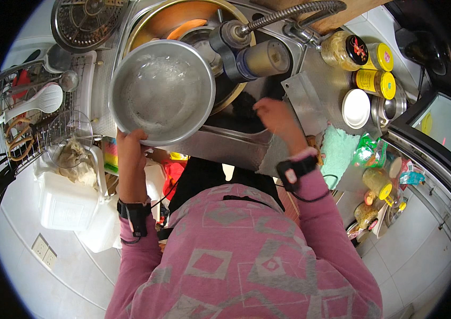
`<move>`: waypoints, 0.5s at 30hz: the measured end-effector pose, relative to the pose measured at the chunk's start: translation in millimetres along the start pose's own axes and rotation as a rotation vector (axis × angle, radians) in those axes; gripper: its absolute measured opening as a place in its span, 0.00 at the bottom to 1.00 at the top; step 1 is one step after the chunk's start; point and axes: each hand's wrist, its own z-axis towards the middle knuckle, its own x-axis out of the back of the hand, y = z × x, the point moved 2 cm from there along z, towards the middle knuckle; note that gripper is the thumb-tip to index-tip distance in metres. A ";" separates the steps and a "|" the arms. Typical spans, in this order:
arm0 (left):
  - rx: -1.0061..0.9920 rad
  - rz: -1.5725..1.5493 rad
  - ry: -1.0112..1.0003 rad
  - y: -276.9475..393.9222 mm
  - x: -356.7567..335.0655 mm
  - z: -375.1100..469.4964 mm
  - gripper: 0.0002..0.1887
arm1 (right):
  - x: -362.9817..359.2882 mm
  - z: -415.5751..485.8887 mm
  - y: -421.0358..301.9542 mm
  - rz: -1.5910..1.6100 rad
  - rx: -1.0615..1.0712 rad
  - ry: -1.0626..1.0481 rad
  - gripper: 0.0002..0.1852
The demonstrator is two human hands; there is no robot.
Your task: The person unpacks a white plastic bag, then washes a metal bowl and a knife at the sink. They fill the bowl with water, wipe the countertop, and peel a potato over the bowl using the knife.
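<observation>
My left hand grips the near left rim of a round metal basin. Bright ripples inside the basin look like clear water. The basin is held over the left part of a stainless steel sink. My right hand is blurred over the sink's right side, its fingers partly curled; whether anything is between them does not show. Just right of it lies a cleaver with a broad metal blade. Behind the basin, a large golden-rimmed bowl sits in the sink, partly hidden, with an orange piece inside.
A faucet with a flexible metal hose and a cylindrical filter reaches over the sink. Several jars, a white lid and a green cloth are on the right. A wire rack with utensils stands left.
</observation>
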 end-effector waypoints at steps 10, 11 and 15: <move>0.129 -0.216 0.103 -36.2 48.4 -52.6 0.25 | -137.3 80.6 80.3 -0.690 0.112 -0.433 0.21; 0.140 -0.242 0.117 -44.4 50.5 -55.8 0.25 | -145.2 83.3 82.9 -0.624 0.086 -0.470 0.20; 0.106 -0.437 0.063 -73.5 55.2 -58.0 0.23 | -143.7 90.7 76.9 -0.656 0.121 -0.617 0.17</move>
